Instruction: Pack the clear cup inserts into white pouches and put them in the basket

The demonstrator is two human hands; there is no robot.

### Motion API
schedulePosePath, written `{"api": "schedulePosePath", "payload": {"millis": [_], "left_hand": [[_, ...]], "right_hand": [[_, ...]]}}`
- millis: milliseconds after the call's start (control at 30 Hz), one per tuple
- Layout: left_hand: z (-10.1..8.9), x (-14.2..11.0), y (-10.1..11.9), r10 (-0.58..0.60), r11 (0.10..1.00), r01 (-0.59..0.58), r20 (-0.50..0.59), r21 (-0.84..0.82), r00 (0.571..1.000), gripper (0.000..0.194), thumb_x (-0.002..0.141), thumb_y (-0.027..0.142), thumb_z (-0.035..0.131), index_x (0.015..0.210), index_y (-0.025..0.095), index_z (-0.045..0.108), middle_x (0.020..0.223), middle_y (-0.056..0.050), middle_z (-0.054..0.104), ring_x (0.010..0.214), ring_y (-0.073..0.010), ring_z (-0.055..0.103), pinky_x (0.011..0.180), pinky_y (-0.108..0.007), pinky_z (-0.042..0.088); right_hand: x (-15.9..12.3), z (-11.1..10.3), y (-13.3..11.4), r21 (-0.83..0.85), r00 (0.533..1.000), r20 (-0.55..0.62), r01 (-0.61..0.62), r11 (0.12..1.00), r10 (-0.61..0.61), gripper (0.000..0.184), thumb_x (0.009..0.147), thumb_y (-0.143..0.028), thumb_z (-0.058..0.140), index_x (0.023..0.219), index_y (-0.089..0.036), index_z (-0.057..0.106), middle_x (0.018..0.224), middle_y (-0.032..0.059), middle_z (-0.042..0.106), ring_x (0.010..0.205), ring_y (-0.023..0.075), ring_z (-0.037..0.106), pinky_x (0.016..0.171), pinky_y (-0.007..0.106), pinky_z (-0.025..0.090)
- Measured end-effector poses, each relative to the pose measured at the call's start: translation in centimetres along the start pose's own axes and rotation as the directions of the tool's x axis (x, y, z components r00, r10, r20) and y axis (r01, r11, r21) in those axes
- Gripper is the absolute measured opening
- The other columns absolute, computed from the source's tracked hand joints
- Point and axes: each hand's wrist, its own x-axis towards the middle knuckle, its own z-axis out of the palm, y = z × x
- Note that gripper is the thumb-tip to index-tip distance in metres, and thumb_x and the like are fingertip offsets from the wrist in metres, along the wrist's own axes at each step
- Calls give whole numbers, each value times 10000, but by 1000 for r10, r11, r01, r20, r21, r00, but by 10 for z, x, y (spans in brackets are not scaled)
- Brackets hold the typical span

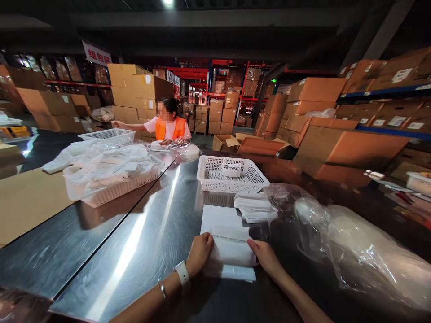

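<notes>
A flat white bag (226,233) lies on the shiny metal table (148,242) right in front of me. My left hand (199,254) presses on its left edge, and my right hand (264,254) holds its right edge; both grip the bag near its lower part. A white watch sits on my left wrist. Just beyond the bag lies a small stack of folded white packets (255,207). Behind that stands a white mesh basket (253,178) holding one white labelled packet (231,168).
A large crumpled clear plastic bag (357,251) fills the table's right side. At left a second basket (111,188) overflows with white wrapped items. A person in an orange vest (168,128) works at the far end. Cardboard boxes (343,143) and shelving surround the table.
</notes>
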Motion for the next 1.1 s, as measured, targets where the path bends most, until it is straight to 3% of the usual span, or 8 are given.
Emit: {"api": "schedulePosePath", "payload": {"millis": [133,233,333,400,533,700,833,1100], "left_hand": [[-12,-4,15,-52,980,67,-81,189,995,197,861,113,412,836,131,607,814,-127,644,775,-271,619,708,-379,442],[-17,-11,36,207,904,-135,-140,405,968,386,876,41,333,1149,128,593,1114,-173,633,991,-300,614,830,-447,475],[-10,-8,48,671,585,-623,123,519,732,381,948,148,373,1263,222,575,1334,-118,568,1271,-288,485,1100,-533,341],[-1,1,42,707,511,-723,252,464,661,360,959,303,458,1297,256,572,1423,-105,510,1359,-316,399,1150,-597,252],[16,21,6,577,653,-639,280,405,767,549,950,518,446,1468,345,383,1563,-116,322,1413,-396,308,1047,-679,345],[17,32,-20,545,671,-633,321,387,774,642,979,520,370,1536,235,233,1582,-134,230,1453,-336,244,1117,-601,313],[23,38,-35,426,737,-449,168,505,889,724,962,600,326,1471,89,383,1495,-214,373,1399,-355,358,1114,-598,339],[26,40,-43,544,598,-530,181,601,820,611,950,532,451,1441,168,454,1473,-191,430,1361,-377,414,1056,-620,405]], "right_hand": [[11,3,-6,-135,999,-38,-36,990,31,548,667,-762,391,487,-245,366,476,7,416,486,178,478,473,297,357],[14,3,-13,-224,994,-98,19,974,-42,462,684,-664,445,492,-247,390,523,37,490,575,194,491,561,318,362],[15,2,-16,-302,991,-80,77,950,-105,406,723,-608,427,522,-255,416,569,71,563,595,217,529,588,335,375],[18,-1,-14,-344,987,-101,82,935,-123,370,705,-606,457,578,-258,453,612,87,600,621,245,575,601,349,414],[29,-1,-14,-211,985,-142,62,975,-93,571,621,-691,548,920,-207,595,742,105,679,712,303,657,688,420,521],[36,7,-21,199,947,250,154,968,-202,705,712,-803,459,965,-181,675,984,119,730,911,302,681,924,477,510],[40,-12,-39,172,989,49,127,977,-137,698,641,-815,547,875,-170,676,902,132,732,908,334,672,877,502,524],[127,-134,-154,348,894,-433,281,894,-112,550,790,-677,507,1055,-197,544,824,48,641,595,130,568,466,218,437]]}}
